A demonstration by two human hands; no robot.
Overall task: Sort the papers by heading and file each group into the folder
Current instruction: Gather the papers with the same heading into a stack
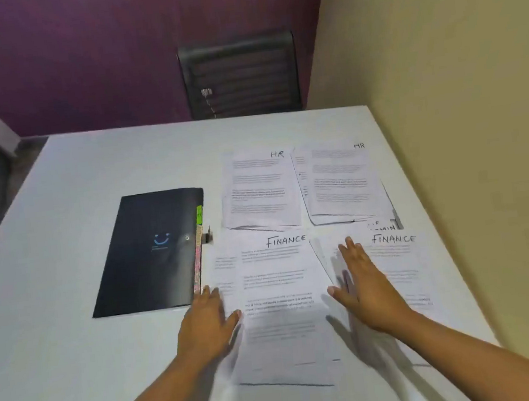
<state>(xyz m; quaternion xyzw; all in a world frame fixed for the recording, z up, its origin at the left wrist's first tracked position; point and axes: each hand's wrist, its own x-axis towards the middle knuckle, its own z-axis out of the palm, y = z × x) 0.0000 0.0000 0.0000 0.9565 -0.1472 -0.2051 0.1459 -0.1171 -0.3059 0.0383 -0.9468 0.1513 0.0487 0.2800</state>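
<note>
Paper slip: we judge the thin white printed sheets, the left FINANCE pile (281, 283) and the right FINANCE pile (400, 261), could fan out or skid on the smooth pale desk (90, 173) if swept together flat-handed.
Mixed headings: a part-hidden sheet (385, 225) peeks from under the right FINANCE pile. We cannot read its full heading, so it could ride into the wrong group.
Left hand (206, 327): fingers straight, flat on the left edge of the left FINANCE pile, gripping nothing.
Right hand (368, 287): fingers straight, palm down over the left side of the right FINANCE pile. It is blurred, so we cannot tell if it touches.
HR: two loose white stacks at the far side, the left HR stack (259, 191) and the right HR stack (339, 182), lower edges ragged.
Folder: the matt black rectangular folder (151, 251) lies closed left of the papers, its near corner just beside the left hand. Coloured tabs (200, 249) line its right edge.
</note>
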